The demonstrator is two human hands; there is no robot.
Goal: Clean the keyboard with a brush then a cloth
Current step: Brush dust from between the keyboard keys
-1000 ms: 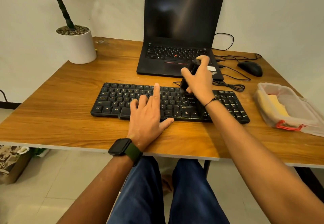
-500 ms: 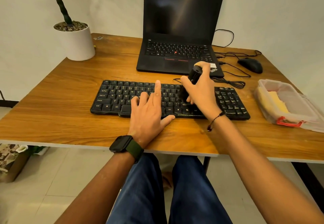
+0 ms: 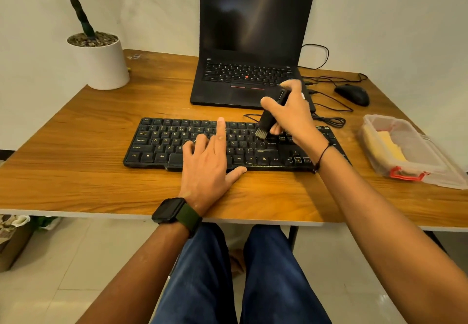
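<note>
Hands on black keyboard: left hand flat, fingers spread; right hand around black brush, grey bristles down.

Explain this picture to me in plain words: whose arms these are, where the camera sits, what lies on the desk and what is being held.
No machine here: a person wears a camera on the head, so you look down along their own two arms. The left hand, with a dark watch on its wrist, rests flat on the black external keyboard, fingers straight. The right hand grips a small black brush, bristles down over the keys. On the brown wooden desk also stand an open black laptop, a black mouse, a white plant pot and a clear plastic box holding something yellow, perhaps the cloth.
</note>
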